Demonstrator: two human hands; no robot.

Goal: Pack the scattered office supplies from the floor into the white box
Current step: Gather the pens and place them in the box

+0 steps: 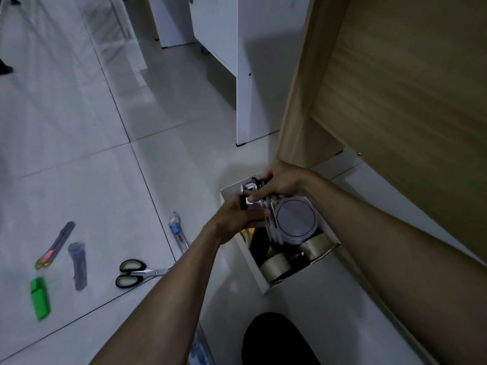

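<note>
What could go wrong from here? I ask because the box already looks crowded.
1. Both hands, left and right, hold a clear item over the white box, where a round container and tape rolls leave little room; it may jam or sit proud.
2. The scissors, green highlighter and utility knife on the floor may not fit afterwards.

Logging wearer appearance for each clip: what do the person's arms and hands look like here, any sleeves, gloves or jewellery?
Both forearms are bare as far as the frame shows, with no sleeves in view. The left hand and right hand wear no gloves. No watch, bracelet or ring is visible, though the dim light and some blur limit detail on the fingers. No markings show.
</note>
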